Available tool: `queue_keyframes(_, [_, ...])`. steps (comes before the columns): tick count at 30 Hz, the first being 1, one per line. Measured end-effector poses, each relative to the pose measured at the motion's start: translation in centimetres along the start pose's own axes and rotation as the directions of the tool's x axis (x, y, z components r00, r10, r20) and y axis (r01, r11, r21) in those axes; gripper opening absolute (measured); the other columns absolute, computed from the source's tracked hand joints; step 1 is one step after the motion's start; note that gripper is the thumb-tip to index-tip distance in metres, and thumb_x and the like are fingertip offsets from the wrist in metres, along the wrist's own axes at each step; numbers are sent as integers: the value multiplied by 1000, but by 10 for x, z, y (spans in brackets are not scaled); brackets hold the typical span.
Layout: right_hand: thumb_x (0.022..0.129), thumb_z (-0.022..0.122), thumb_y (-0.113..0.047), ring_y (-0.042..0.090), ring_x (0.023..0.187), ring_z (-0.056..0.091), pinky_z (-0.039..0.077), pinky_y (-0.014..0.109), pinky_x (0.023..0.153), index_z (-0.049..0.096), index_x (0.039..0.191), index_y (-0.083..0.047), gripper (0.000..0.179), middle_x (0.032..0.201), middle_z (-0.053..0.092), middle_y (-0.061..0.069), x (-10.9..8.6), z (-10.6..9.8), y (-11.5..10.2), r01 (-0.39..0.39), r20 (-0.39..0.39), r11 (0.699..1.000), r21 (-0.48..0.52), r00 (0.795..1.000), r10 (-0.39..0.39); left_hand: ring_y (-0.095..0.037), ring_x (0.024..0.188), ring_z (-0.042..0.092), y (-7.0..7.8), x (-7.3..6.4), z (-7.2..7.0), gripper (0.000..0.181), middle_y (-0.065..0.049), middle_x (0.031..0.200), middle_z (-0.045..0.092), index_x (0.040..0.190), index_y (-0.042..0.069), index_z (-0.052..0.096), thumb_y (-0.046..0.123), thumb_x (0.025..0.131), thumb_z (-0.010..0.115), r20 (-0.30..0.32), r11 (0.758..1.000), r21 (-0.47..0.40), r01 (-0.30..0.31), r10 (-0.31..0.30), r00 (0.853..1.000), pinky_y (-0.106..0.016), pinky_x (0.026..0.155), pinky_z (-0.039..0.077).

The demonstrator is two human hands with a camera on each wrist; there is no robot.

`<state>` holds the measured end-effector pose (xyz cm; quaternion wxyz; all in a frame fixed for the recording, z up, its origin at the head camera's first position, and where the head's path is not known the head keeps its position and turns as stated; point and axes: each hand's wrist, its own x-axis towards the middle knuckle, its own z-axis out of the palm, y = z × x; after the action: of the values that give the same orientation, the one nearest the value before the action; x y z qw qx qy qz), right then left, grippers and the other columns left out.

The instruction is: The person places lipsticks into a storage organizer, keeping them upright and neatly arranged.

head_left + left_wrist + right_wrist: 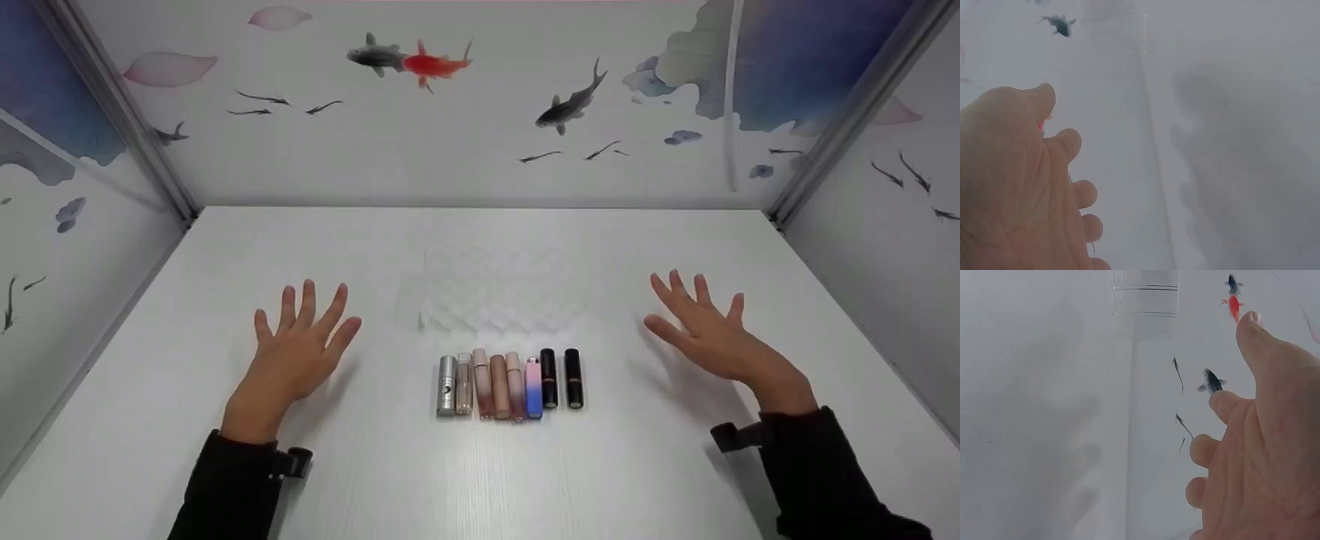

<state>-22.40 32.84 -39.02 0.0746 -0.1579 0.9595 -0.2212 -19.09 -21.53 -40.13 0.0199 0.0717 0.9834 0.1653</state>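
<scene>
My left hand (294, 358) is over the left part of the table with its fingers spread, holding nothing. On the right, my right hand (709, 337) is likewise spread and free of any object. Between them lies a row of cosmetic tubes: a silver tube (447, 386), a clear-walled lip gloss tube (464, 384), several pinkish-brown lip gloss tubes (499, 386), a pink-and-blue tube (533, 388) and two black lipstick tubes (549, 379). Behind the row stands a transparent plastic organizer (502, 292) with a zigzag pattern. Its clear wall (1145, 304) shows in the right wrist view.
The white table (390, 472) is enclosed by a back panel (480, 142) and side panels printed with fish and petals. Each dark sleeve (232, 484) carries a small black wrist device (292, 463). Both hands cast shadows on the tabletop.
</scene>
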Motion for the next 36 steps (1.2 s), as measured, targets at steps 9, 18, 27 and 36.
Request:
queue_keyframes(9, [104, 59, -36, 40, 152, 21, -9, 59, 120, 22, 164, -23, 71, 166, 27, 10, -2, 8, -9, 265, -187, 964, 7, 948, -259, -48, 152, -8, 6, -2, 0, 73, -27, 167, -1, 165, 18, 12, 61, 107, 24, -3, 1000, -1, -8, 8, 1000, -76, 111, -7])
queue_keyframes(18, [97, 71, -15, 8, 78, 67, 44, 30, 107, 51, 151, -14, 57, 146, 58, 3, 1, 15, -19, 419, -274, 894, -161, 851, -448, -47, 152, -8, 9, 1, 4, 72, -26, 167, -1, 165, 20, 13, 62, 106, 23, -3, 1000, -8, -21, 21, 1000, -75, 111, -7])
queue_keyframes(27, [92, 76, -5, 26, 126, 61, 51, 47, 99, 58, 143, -9, 55, 139, 63, 5, 11, 28, -35, 487, -155, 861, -144, 849, -506, -46, 152, -9, 6, 1, 5, 73, -25, 167, -3, 165, 21, 12, 63, 106, 21, 20, 1000, 8, -12, 12, 1000, -73, 112, -8])
queue_keyframes(36, [95, 72, -6, 31, 135, 52, 45, 50, 106, 59, 141, -5, 48, 146, 57, 9, 15, 42, -49, 487, 60, 868, -98, 873, -483, -46, 152, -8, 13, 0, 7, 73, -26, 167, -2, 164, 20, 14, 63, 106, 23, 10, 1000, 13, -27, 27, 1000, -74, 112, -6])
